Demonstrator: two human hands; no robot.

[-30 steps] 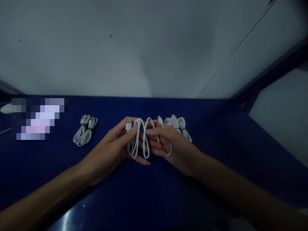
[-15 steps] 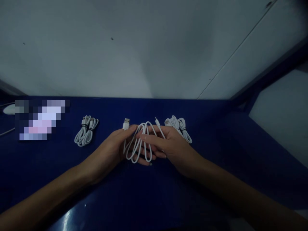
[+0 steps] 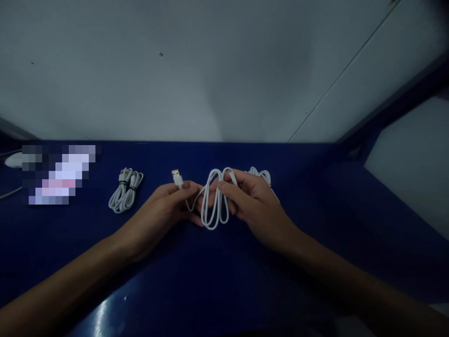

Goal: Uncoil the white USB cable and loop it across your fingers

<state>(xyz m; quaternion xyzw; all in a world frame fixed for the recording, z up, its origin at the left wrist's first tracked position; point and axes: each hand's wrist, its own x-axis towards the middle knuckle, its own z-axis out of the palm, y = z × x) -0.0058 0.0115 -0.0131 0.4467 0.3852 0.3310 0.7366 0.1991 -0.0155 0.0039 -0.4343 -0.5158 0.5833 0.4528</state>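
A white USB cable [image 3: 212,206] is held between my two hands above the blue table, its middle gathered in several long loops. My left hand [image 3: 171,203] pinches the cable just below its USB plug [image 3: 177,178], which points up and away. My right hand [image 3: 254,199] grips the loops between thumb and fingers. The cable's small other plug [image 3: 232,177] sticks up by the right index finger. Left of my hands lies a coiled white cable bundle [image 3: 125,191] with black ties. Another white cable bundle [image 3: 264,176] is partly hidden behind my right hand.
The blue table [image 3: 210,281] runs back to a pale grey wall [image 3: 140,84]. At the far left a pixelated, bright-screened device [image 3: 65,175] lies beside a white rounded object [image 3: 13,160] with cords. A blue frame post [image 3: 372,140] stands at the right.
The loops have been drawn closer together and shifted right into my right hand. The small plug is now tucked against them. My left hand moved slightly left, tilting the USB plug.
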